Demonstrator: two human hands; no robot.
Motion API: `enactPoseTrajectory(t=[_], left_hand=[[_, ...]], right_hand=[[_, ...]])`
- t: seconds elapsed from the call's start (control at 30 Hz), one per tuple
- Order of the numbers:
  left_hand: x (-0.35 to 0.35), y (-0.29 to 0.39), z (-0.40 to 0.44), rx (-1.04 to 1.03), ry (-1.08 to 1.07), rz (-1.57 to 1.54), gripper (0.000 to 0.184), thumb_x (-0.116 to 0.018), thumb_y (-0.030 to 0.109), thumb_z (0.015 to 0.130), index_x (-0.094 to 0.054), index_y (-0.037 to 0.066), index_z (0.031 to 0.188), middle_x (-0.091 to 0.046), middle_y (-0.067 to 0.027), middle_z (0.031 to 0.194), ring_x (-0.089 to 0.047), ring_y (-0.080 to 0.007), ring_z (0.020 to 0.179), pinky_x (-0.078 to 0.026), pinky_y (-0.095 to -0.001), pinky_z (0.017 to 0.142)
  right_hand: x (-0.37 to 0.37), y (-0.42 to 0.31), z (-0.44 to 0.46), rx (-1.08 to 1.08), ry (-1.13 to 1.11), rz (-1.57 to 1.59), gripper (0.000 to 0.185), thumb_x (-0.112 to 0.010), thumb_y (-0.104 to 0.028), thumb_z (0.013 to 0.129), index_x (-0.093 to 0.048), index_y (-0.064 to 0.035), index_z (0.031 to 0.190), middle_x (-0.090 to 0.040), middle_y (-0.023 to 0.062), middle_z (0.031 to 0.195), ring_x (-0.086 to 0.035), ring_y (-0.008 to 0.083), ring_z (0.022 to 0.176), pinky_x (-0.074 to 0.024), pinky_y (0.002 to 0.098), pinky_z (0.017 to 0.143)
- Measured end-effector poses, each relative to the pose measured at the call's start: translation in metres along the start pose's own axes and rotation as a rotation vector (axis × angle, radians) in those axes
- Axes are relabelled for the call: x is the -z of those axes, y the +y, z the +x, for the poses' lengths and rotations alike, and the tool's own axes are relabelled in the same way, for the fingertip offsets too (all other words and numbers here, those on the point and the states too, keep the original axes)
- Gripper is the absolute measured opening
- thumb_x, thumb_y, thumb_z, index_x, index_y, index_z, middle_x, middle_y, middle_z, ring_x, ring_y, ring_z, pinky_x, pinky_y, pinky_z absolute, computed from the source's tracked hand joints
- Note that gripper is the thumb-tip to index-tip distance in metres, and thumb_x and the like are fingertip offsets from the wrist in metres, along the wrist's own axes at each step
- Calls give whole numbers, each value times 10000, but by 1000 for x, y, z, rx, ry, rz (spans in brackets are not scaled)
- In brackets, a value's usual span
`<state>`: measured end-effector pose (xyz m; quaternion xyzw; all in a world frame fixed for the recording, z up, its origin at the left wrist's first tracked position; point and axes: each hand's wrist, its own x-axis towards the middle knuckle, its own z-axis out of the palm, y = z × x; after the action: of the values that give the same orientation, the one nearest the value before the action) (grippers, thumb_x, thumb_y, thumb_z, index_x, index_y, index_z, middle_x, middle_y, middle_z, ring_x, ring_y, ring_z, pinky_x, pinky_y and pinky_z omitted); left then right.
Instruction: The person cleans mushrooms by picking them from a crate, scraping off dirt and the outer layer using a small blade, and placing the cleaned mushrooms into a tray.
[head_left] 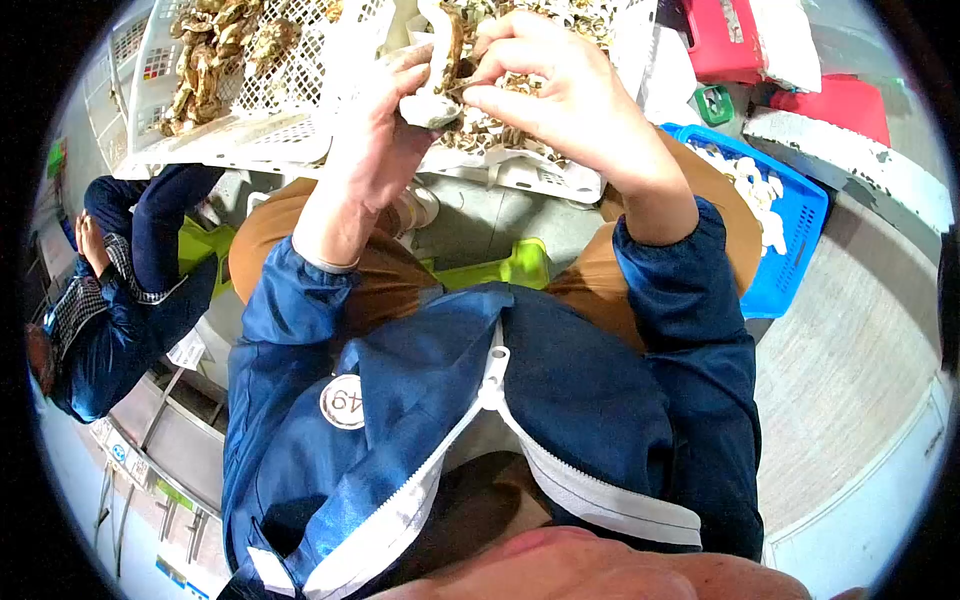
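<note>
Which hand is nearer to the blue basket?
Right. The right hand is to the left of the blue basket; the left hand is farther left, on the other side of the held piece.

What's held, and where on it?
A long brown-and-white piece, held near its wide white end by the left hand; right hand at its side.

The white basket point(570, 187) of small pieces is the landmark. On its near side, floor point(480, 215) shows between the wearer's knees point(725, 205), with a green item point(515, 265) obstructing. On its left, a clump-filled crate point(235, 155) blocks passage; on its right, a blue crate point(803, 240).
</note>
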<state>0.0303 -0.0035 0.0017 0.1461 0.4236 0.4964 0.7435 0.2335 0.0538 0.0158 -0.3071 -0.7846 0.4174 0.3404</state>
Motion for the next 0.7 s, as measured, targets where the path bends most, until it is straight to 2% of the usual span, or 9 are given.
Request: enactPoseTrajectory(t=[0.07, 0.13, 0.2, 0.27, 0.33, 0.43, 0.57, 0.63, 0.7], left_hand=[[2, -6, 1, -208, 53, 529, 352, -503, 133, 986, -534, -7, 1307, -586, -105, 1286, -564, -215, 1185, -485, -343, 970], [-4, -5, 1, -185, 60, 266, 333, -463, 103, 1005, -546, -35, 1296, -580, -112, 1284, -550, -190, 1192, -450, -281, 1004], [2, -9, 1, -401, -26, 604, 348, -470, 120, 1005, -536, -28, 1313, -577, -108, 1285, -542, -173, 1186, -440, -273, 1002], [1, -12, -1, -411, -20, 630, 368, -477, 136, 1005, -515, -21, 1336, -569, -104, 1292, -537, -160, 1178, -437, -267, 996], [-7, -14, -4, -213, 78, 339, 397, -484, 153, 1006, -485, -13, 1366, -555, -100, 1305, -535, -152, 1169, -438, -265, 986], [-1, -17, -2, -186, 195, 305, 436, -497, 174, 1005, -436, -8, 1397, -534, -104, 1322, -526, -146, 1180, -437, -278, 994], [3, -21, -2, -280, 10, 275, 441, -509, 171, 1002, -427, 19, 1408, -514, -92, 1353, -499, -141, 1226, -426, -284, 1020], [-10, -11, -6, -157, 118, 212, 443, -519, 167, 996, -431, 28, 1407, -516, -84, 1355, -496, -148, 1238, -433, -301, 1025], [1, -16, 0, -241, 122, 404, 431, -525, 158, 988, -453, 34, 1394, -515, -78, 1355, -513, -158, 1225, -449, -322, 1020]], right_hand=[[-3, 0, 0, 12, 3, 29, 185, -688, -209, 810, -679, -25, 834, -610, 104, 921, -642, 277, 870, -505, 367, 770], [-1, -12, -2, -3, 19, -12, 170, -684, -199, 825, -672, -32, 855, -603, 93, 961, -635, 270, 898, -503, 357, 797], [-1, -11, -3, 18, 8, -24, 175, -681, -206, 835, -669, -34, 870, -597, 93, 966, -630, 267, 902, -500, 363, 795], [-3, -9, -4, 35, 11, -47, 180, -676, -211, 843, -665, -37, 886, -596, 97, 966, -629, 270, 899, -502, 370, 786], [-7, -6, -4, 46, 26, -81, 183, -668, -215, 850, -661, -40, 904, -599, 103, 959, -631, 280, 889, -509, 379, 769], [-17, -1, -5, 63, 77, -145, 168, -644, -206, 864, -662, -55, 936, -615, 116, 920, -638, 302, 861, -525, 399, 741], [-26, -9, -4, 1, 136, -215, 140, -683, -172, 860, -679, -43, 915, -651, 111, 845, -642, 278, 730, -531, 354, 691], [-34, -9, -7, 42, 231, -198, 133, -680, -164, 856, -684, -44, 914, -669, 121, 879, -656, 288, 736, -541, 361, 686], [-34, -6, -5, 149, 216, -400, 126, -683, -142, 841, -691, -41, 916, -688, 124, 915, -668, 296, 785, -550, 359, 724]])
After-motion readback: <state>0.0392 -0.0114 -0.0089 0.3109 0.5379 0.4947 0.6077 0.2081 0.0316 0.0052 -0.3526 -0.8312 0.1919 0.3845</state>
